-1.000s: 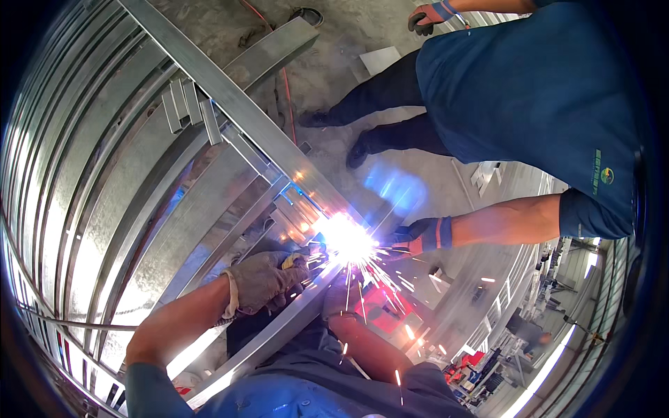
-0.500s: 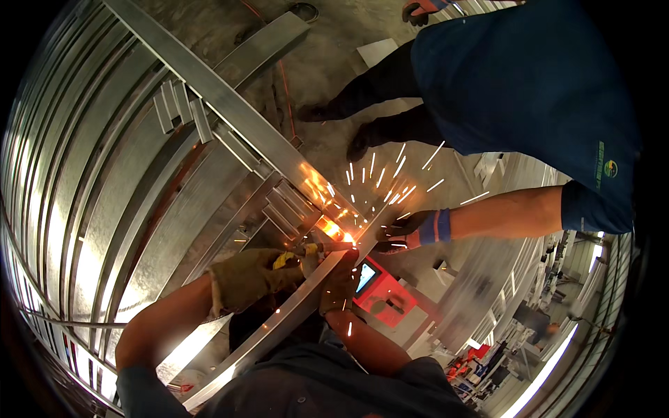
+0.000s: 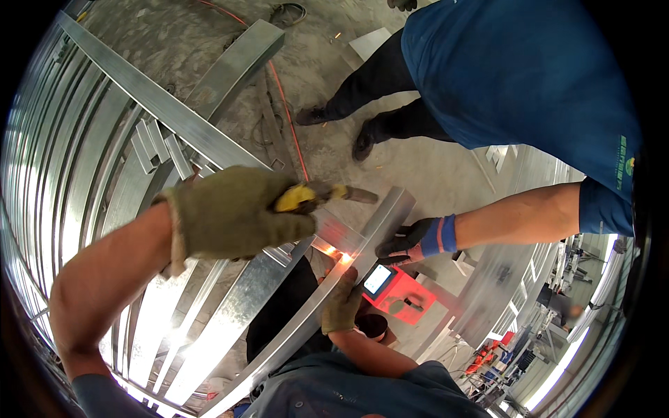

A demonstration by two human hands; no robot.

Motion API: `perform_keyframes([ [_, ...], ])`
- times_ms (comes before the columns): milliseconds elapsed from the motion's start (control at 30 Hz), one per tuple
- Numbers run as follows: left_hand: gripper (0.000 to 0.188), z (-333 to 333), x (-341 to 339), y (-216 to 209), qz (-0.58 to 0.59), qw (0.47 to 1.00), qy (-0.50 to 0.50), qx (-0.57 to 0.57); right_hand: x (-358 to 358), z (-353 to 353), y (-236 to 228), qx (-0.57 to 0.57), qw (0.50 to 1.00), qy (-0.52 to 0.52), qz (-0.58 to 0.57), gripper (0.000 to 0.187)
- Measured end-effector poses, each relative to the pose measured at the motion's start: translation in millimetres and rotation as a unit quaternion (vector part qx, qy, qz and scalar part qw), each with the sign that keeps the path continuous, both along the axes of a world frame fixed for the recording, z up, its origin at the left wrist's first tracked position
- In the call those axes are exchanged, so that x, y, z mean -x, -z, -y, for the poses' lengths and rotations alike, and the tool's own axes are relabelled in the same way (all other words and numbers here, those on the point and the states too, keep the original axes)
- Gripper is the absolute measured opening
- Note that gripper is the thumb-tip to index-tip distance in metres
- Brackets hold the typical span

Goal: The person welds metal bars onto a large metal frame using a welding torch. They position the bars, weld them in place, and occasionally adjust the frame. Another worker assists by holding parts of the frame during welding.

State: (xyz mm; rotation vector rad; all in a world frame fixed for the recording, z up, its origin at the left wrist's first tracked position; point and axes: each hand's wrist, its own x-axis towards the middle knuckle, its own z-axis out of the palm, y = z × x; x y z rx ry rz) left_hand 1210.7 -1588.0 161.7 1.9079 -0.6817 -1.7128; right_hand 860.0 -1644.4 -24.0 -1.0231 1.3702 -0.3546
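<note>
My left hand (image 3: 233,212), in a thick tan work glove, is closed around a welding torch (image 3: 359,195) with a yellow part at its grip. Its nozzle is raised above the joint, with no sparks coming off. Below my left hand, a square metal tube (image 3: 385,214) crosses the end of another long tube (image 3: 139,80). An orange glow (image 3: 344,258) marks the place where they meet. My gloved right hand (image 3: 341,303) grips the crossing tube just nearer than this glow. A co-worker's dark-gloved hand (image 3: 408,240) holds the same tube near its far end.
A red machine with a lit screen (image 3: 378,279) stands right of the joint. Many metal tubes (image 3: 77,125) lie side by side at left. An orange cable (image 3: 282,97) crosses the concrete floor. The co-worker (image 3: 516,76) stands at far right.
My left hand has lifted the torch up and away from the joint. The bright arc and flying sparks are gone, leaving a glow. My right hand stays on the tube.
</note>
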Motion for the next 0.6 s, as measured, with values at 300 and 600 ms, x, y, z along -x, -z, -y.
perform_keyframes([
  [300, 0.048, 73.4, -41.6, 57.2, -0.094, 0.979, 0.152, -0.098, 8.2, 3.6, 2.3, 0.002, 0.999, -0.043, -0.002, 0.063],
  [600, 0.042, 99.1, -66.8, 78.8, -0.142, 0.963, 0.191, -0.13, -4.4, 3.9, -14.5, -0.02, 0.999, -0.016, -0.027, 0.051],
])
